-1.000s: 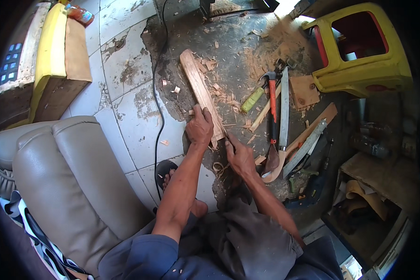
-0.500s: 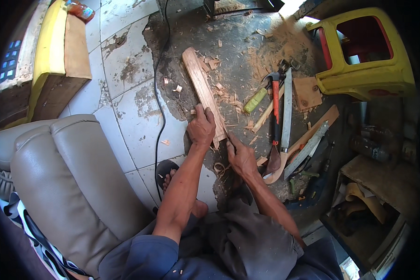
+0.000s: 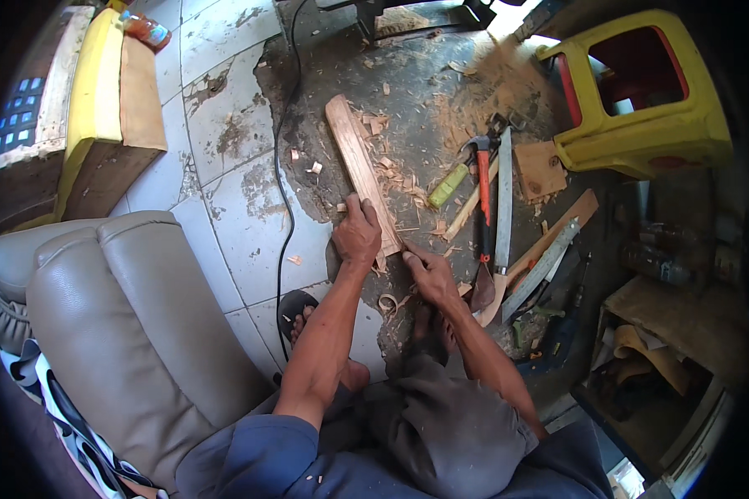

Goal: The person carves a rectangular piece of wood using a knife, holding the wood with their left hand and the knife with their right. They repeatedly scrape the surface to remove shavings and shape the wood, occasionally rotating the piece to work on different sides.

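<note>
My left hand (image 3: 356,237) clamps the long pale wooden plank (image 3: 359,172) running off to 11 o'clock, right hand (image 3: 429,273) closed on its near end, maybe gripping a blade, so mid-carve, steady pressure next.

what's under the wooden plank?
The wooden plank lies on bare grey floor scattered with wood shavings. Its near end is covered by the left hand; anything directly underneath is hidden.

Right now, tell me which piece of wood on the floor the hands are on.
The long plank left of the tools. The left hand presses its near end and the right hand touches it; the other pieces lie untouched.
</note>
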A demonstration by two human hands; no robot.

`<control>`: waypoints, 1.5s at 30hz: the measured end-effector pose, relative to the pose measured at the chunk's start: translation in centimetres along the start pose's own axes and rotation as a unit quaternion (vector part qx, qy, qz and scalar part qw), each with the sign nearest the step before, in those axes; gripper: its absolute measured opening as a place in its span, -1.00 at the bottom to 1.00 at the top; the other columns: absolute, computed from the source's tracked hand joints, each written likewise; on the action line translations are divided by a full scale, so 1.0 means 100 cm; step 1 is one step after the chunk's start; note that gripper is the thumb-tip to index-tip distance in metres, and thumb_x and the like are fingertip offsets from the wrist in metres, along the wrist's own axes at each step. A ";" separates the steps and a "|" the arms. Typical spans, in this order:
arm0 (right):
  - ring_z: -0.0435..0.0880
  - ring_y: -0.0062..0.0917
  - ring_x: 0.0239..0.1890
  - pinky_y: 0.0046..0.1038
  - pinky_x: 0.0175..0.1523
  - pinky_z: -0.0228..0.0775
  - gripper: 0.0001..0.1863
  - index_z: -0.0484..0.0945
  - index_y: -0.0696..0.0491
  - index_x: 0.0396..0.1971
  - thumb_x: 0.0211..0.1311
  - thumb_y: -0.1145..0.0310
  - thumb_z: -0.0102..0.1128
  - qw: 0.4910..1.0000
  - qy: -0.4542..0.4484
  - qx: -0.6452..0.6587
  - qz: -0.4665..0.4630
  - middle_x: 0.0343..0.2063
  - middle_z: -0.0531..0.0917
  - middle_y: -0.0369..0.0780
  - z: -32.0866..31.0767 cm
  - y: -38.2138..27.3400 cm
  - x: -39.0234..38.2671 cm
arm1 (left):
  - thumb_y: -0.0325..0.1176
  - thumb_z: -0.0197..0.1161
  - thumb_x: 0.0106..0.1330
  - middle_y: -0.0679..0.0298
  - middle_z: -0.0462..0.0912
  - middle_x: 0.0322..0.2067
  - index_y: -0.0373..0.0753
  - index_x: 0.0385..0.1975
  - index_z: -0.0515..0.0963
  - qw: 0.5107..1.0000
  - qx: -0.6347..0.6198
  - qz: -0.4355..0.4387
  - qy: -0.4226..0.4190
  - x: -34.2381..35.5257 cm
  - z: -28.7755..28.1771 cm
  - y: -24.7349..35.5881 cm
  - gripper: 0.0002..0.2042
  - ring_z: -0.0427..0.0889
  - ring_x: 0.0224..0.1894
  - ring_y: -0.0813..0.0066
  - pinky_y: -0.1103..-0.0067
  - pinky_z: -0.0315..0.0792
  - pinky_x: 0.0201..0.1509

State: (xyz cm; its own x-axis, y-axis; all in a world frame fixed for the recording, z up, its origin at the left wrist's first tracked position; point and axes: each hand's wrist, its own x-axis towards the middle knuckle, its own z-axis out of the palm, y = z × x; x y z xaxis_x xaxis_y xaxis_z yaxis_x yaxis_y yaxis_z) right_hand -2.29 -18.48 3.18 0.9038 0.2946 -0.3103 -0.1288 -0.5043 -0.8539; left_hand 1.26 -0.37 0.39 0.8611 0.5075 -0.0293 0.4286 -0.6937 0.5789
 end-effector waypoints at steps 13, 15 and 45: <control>0.69 0.03 -0.04 -0.15 0.07 0.54 -0.57 0.55 0.06 0.21 0.40 0.27 0.11 0.992 -0.006 -0.072 0.100 -0.15 0.67 0.18 0.000 -0.064 -0.022 | -0.16 0.03 0.49 -0.11 0.61 -0.64 -0.13 -0.10 0.33 1.000 0.005 -0.002 0.016 0.000 -0.005 -0.012 -0.80 0.63 -0.54 -0.25 -0.03 0.45 -0.48; 0.68 0.04 -0.03 -0.14 0.07 0.54 -0.57 0.55 0.06 0.21 0.40 0.27 0.10 0.991 -0.016 -0.073 0.108 -0.15 0.67 0.18 -0.001 -0.067 -0.022 | -0.16 0.03 0.49 -0.11 0.61 -0.64 -0.13 -0.11 0.33 1.000 0.005 -0.002 0.016 0.001 -0.005 -0.012 -0.80 0.63 -0.54 -0.25 -0.03 0.45 -0.48; 0.73 -0.02 -0.11 -0.20 -0.02 0.56 -0.54 0.51 0.01 0.27 0.40 0.32 0.12 0.992 0.104 -0.063 -0.045 -0.11 0.68 0.16 0.007 -0.033 -0.028 | -0.12 0.08 0.47 -0.10 0.69 -0.50 -0.18 0.00 0.39 0.999 -0.040 -0.027 0.006 0.002 -0.009 -0.010 -0.70 0.68 -0.41 -0.21 0.02 0.49 -0.33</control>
State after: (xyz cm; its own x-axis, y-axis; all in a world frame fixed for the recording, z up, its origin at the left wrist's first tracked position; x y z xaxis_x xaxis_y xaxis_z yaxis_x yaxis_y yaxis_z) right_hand -4.65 -17.09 6.53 0.9755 0.1764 -0.1314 -0.0035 -0.5850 -0.8110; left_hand 0.74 0.90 0.52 0.8337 0.5496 -0.0536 0.4514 -0.6224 0.6394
